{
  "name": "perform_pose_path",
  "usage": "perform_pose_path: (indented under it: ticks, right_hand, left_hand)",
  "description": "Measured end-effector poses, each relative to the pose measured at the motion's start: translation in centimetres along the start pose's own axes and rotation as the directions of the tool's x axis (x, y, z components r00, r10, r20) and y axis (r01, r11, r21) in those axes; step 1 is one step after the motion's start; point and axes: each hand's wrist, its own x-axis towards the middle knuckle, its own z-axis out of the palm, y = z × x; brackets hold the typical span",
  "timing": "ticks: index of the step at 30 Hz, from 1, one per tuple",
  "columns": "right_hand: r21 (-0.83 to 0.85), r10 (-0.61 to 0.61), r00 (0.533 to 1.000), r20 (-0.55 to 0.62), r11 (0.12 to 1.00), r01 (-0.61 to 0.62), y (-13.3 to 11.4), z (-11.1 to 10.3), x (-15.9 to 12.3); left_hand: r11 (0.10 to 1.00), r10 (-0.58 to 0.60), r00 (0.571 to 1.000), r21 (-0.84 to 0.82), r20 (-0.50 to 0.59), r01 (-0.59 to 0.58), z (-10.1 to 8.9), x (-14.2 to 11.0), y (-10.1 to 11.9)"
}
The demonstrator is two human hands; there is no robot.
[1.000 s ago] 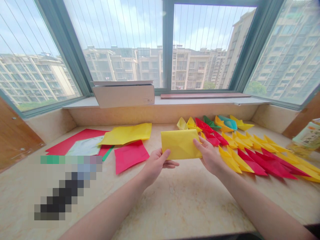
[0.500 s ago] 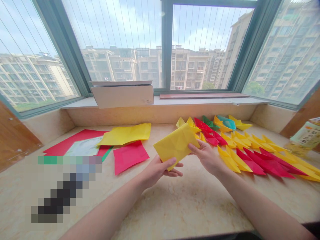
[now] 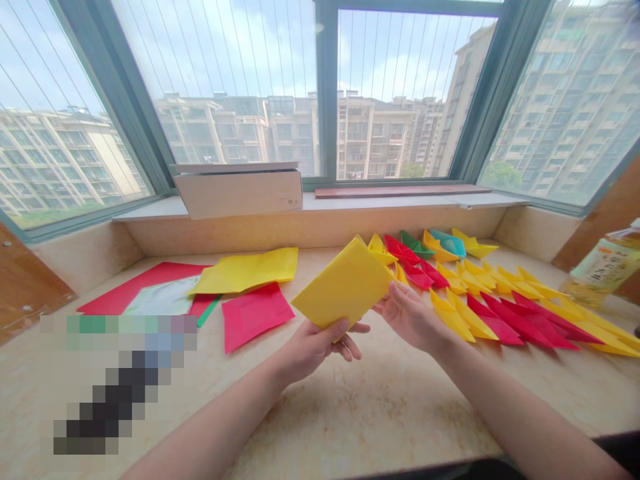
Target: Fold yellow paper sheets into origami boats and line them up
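Note:
Both hands hold a folded sheet of yellow paper (image 3: 345,283) above the counter, tilted with one corner pointing up. My left hand (image 3: 320,343) grips its lower edge, thumb on the front and the other fingers behind and below. At the right corner, my right hand (image 3: 407,313) pinches the paper between thumb and fingers. A square of red paper (image 3: 257,317) lies left of my left hand. Right of my right hand stand rows of folded paper boats, among them several yellow boats (image 3: 455,315) and several red boats (image 3: 530,323).
On the left lie a yellow sheet (image 3: 245,270), a large red sheet (image 3: 135,287) and a clear plastic packet (image 3: 163,298). A white box (image 3: 240,193) rests on the window ledge. At the far right stands a bottle (image 3: 605,267). A pixelated patch covers the lower left.
The yellow paper has turned and now shows a smooth face instead of the side with folded flaps. My right hand has shifted slightly down along its edge. The view has moved slightly.

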Motion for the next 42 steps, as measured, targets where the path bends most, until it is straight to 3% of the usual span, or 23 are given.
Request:
perform_pose_path:
  ticks: [3, 9, 14, 18, 20, 22, 24, 27, 30, 33, 37, 39, 42]
  right_hand:
    - [-0.017, 0.015, 0.999, 0.051, 1.000, -0.014, 0.3, 0.2, -0.1]
    - [-0.139, -0.047, 0.999, -0.005, 0.989, 0.046, 1.3, -0.2, -0.1]
    - [-0.266, -0.098, 0.994, -0.045, 0.961, 0.082, 1.2, -0.6, -0.1]
    - [-0.384, -0.139, 0.987, -0.085, 0.918, 0.097, 1.0, -0.6, -0.2]
    - [-0.382, -0.121, 0.991, -0.063, 0.920, 0.088, 0.9, -0.4, -0.1]
    - [-0.347, -0.073, 0.996, -0.047, 0.936, 0.052, 1.0, -0.2, 0.0]
    - [-0.262, -0.020, 0.999, -0.046, 0.965, 0.007, 1.0, 0.0, 0.1]
    - [-0.024, 0.036, 0.999, -0.001, 0.999, -0.036, 0.9, 0.4, 0.1]
    - [0.130, 0.035, 0.996, 0.081, 0.990, -0.045, 0.7, 0.7, -0.1]
    - [0.114, 0.040, 0.999, 0.019, 0.993, -0.042, 0.6, 0.9, -0.4]
    - [0.078, -0.001, 0.973, -0.231, 0.997, 0.020, 0.6, 0.5, 0.1]
    - [0.045, -0.055, 0.953, -0.296, 0.996, 0.072, 0.4, 0.0, 0.5]
    - [0.009, -0.101, 0.945, -0.310, 0.994, 0.109, 0.3, -0.7, 0.9]
  left_hand:
    - [1.000, 0.012, 1.000, 0.016, 0.010, -0.012, -0.1, 0.1, 0.0]
    - [0.989, 0.008, 0.999, 0.146, -0.048, -0.001, -0.6, 0.5, -0.7]
    - [0.943, -0.028, 0.999, 0.331, -0.034, 0.038, -0.5, 0.1, -1.1]
    - [0.878, 0.038, 0.998, 0.479, -0.050, -0.009, -0.4, -0.2, -1.0]
    - [0.825, 0.162, 0.983, 0.558, -0.089, -0.086, -0.6, 0.1, -1.0]
    - [0.737, 0.311, 0.945, 0.653, -0.098, -0.175, -0.9, 0.5, -0.8]
    - [0.622, 0.374, 0.924, 0.759, -0.075, -0.191, -1.3, 0.7, -0.3]
    - [0.352, 0.339, 0.932, 0.936, -0.128, 0.000, -1.8, 0.7, 0.9]
    - [0.046, 0.344, 0.911, 0.974, -0.226, 0.224, -2.0, 0.5, 2.0]
    - [-0.100, 0.373, 0.906, 0.962, -0.200, 0.253, -2.0, 0.4, 2.2]
    - [-0.086, 0.407, 0.911, 0.996, 0.059, -0.026, -2.0, -0.1, 1.7]
    - [-0.057, 0.373, 0.912, 0.985, 0.172, -0.162, -1.8, -0.5, 1.6]
    - [0.118, 0.334, 0.921, 0.961, 0.198, -0.249, -1.3, -0.8, 1.6]
